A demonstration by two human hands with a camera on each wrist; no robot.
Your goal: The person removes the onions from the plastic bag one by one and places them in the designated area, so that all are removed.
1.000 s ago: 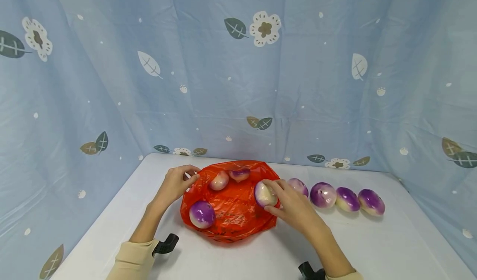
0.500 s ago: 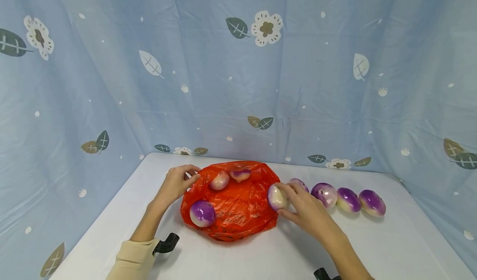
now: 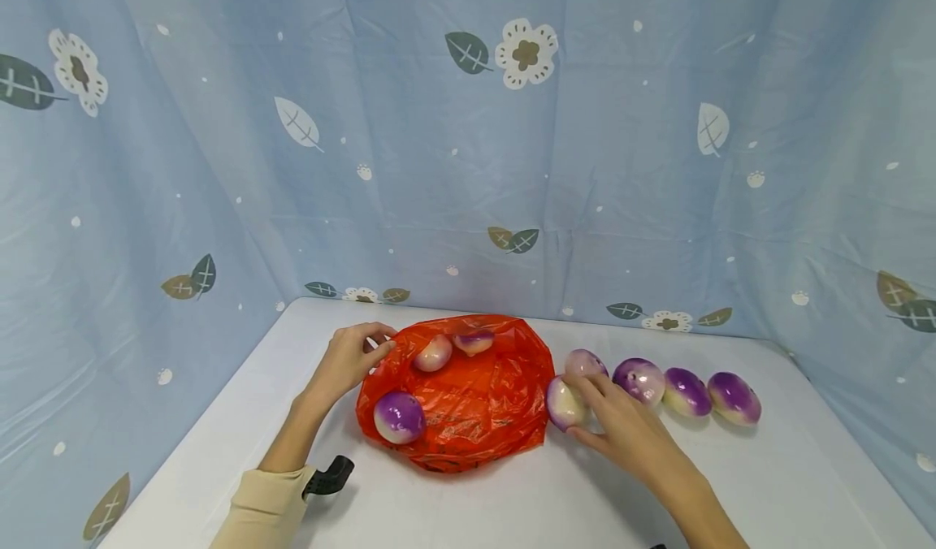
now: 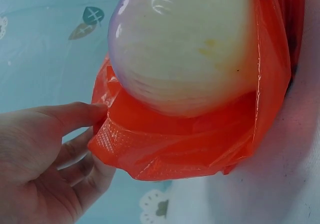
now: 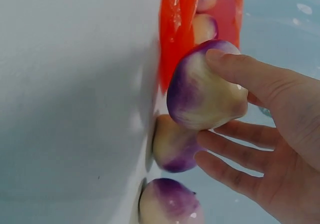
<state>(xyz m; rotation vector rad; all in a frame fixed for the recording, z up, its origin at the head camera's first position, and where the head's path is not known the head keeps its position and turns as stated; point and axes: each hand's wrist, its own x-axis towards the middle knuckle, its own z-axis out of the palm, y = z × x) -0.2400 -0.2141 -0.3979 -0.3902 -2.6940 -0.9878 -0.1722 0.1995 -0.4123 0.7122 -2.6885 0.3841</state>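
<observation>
An orange-red plastic bag (image 3: pixel 468 407) lies open on the white table (image 3: pixel 512 500). Three purple-and-white turnips lie in it: one at the front left (image 3: pixel 399 417) and two at the back (image 3: pixel 434 354) (image 3: pixel 473 341). My left hand (image 3: pixel 380 346) pinches the bag's left rim (image 4: pixel 150 154), close to a turnip (image 4: pixel 185 44). My right hand (image 3: pixel 585 407) grips another turnip (image 3: pixel 563 403) just past the bag's right edge, low over the table. In the right wrist view, my thumb lies on top of that turnip (image 5: pixel 205 86) and the fingers (image 5: pixel 235 154) curl under it.
Several more turnips stand in a row right of the bag, from the nearest (image 3: pixel 585 362) to the far one (image 3: pixel 734 397); two show below the held one (image 5: pixel 175 146) (image 5: pixel 170 204). Blue patterned cloth (image 3: pixel 468 167) walls the table on three sides.
My right hand has carried its turnip from inside the bag, rightward over the rim, to the table beside the row. The left hand has kept hold of the rim.
</observation>
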